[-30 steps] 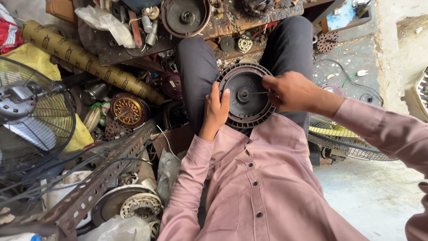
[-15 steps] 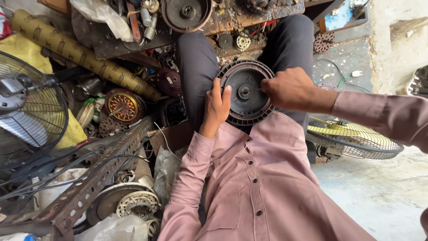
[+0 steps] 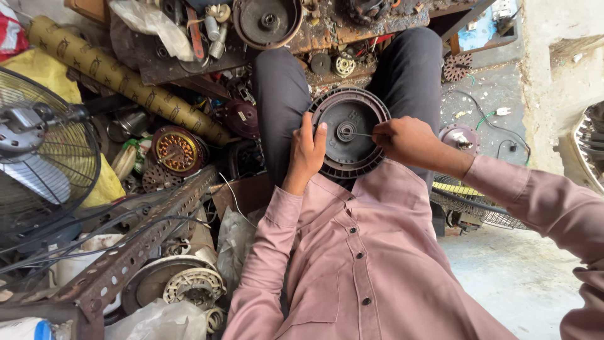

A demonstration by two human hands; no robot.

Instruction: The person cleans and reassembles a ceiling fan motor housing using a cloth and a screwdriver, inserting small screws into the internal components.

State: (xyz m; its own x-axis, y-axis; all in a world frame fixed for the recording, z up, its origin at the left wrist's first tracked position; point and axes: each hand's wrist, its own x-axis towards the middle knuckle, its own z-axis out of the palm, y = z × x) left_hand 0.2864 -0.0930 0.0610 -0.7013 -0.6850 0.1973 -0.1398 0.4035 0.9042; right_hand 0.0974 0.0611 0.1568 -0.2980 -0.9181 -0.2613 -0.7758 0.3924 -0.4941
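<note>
A round dark ribbed motor cover (image 3: 350, 135) rests on my lap between my knees. My left hand (image 3: 306, 153) grips its left rim, thumb up along the edge. My right hand (image 3: 406, 141) pinches a thin metal tool (image 3: 360, 133) whose tip sits at the small hub in the cover's centre. Both sleeves are dusty pink, and my dark trousers frame the cover.
A fan with a wire guard (image 3: 38, 157) stands at the left. A patterned cardboard tube (image 3: 126, 79), a copper-wound stator (image 3: 177, 151), a perforated steel angle bar (image 3: 145, 245) and other motor parts crowd the left. Another wire guard (image 3: 465, 198) lies at the right.
My right hand has drawn back to the right from the cover's rim, and the thin tool now shows at the hub. The left hand keeps its grip on the cover.
</note>
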